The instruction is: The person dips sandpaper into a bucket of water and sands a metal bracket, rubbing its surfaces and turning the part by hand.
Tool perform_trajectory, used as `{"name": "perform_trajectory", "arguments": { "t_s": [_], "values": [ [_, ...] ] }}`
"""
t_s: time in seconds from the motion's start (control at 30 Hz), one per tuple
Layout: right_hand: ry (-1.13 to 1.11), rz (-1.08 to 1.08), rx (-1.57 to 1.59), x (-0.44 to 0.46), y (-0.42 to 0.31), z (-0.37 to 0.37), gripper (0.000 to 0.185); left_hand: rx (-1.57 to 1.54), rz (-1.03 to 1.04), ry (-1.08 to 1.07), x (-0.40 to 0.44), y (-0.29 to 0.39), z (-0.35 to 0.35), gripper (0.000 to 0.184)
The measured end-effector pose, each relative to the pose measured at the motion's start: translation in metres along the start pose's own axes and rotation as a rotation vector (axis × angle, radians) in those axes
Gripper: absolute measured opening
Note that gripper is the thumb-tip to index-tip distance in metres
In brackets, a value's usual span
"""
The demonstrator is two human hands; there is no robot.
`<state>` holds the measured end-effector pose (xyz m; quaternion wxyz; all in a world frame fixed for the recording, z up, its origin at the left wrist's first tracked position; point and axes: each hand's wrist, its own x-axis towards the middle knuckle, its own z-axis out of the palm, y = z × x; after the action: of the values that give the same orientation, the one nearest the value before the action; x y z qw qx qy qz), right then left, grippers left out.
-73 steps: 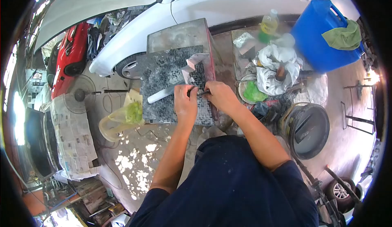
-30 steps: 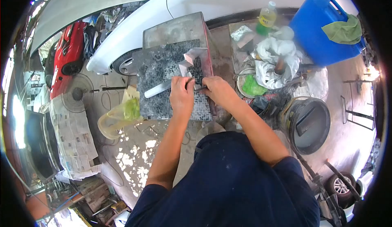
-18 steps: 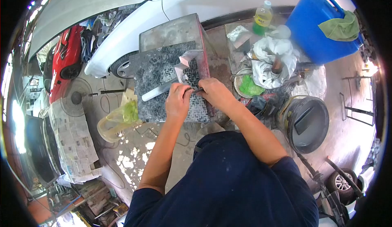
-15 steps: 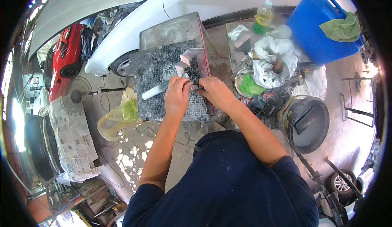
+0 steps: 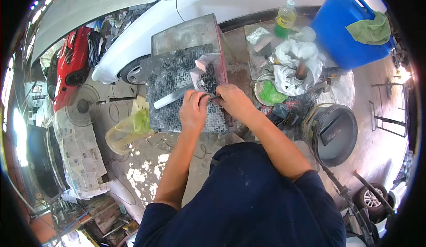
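Both hands meet over a black patterned mat [image 5: 166, 71] on a box-like stand. My left hand [image 5: 193, 109] is closed in a pinch, with a small dark strip [image 5: 204, 95] at its fingertips. My right hand [image 5: 233, 100] pinches the same strip from the other side; its kind cannot be made out. Beside my left fingers lies a long, smooth whitish bar [image 5: 168, 98], its right end partly hidden by that hand. Just beyond the fingers rests a folded, pale grey and pinkish piece [image 5: 202, 67], bent in zigzags.
A white car [image 5: 248, 0] stands close behind the stand. To the right are a green-liquid bottle [image 5: 285, 19], a blue jerrycan [image 5: 344, 29], crumpled white plastic [image 5: 293, 80] and a black bucket [image 5: 335, 134] of cloudy water. A fan [image 5: 83, 105] stands left.
My left hand has shifted slightly down and its fingers have turned a little. More of the pale folded piece's lower end shows. My right hand has hardly moved.
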<state>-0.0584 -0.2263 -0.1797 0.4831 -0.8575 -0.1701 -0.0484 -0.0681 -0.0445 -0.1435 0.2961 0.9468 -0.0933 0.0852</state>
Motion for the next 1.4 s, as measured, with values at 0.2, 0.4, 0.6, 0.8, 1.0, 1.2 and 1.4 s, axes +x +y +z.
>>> {"name": "perform_trajectory", "arguments": {
  "t_s": [0.2,0.4,0.6,0.8,1.0,1.2,1.4],
  "values": [
    [-0.020,0.008,0.018,0.003,0.001,-0.003,0.023,-0.037,0.015,0.059,-0.001,-0.003,0.005,0.017],
    [-0.022,-0.008,0.010,0.003,-0.003,-0.004,0.022,-0.046,-0.004,0.100,0.005,-0.002,0.005,0.017],
    [-0.031,0.019,0.014,0.002,-0.001,-0.002,0.022,-0.061,-0.022,0.083,0.000,-0.003,0.008,0.016],
    [-0.026,0.009,0.020,0.001,0.000,-0.003,0.021,-0.061,-0.023,0.029,-0.013,0.000,0.000,0.017],
    [-0.021,0.013,0.038,0.001,0.000,-0.002,0.022,0.014,0.098,-0.100,-0.017,-0.018,-0.032,0.025],
    [-0.008,-0.003,0.046,0.002,0.001,-0.002,0.023,0.294,0.117,-0.391,-0.011,-0.002,-0.059,0.048],
    [0.005,0.004,0.051,0.001,0.002,-0.001,0.024,0.482,0.261,-0.455,0.003,-0.001,-0.061,0.053]
  ]
}}
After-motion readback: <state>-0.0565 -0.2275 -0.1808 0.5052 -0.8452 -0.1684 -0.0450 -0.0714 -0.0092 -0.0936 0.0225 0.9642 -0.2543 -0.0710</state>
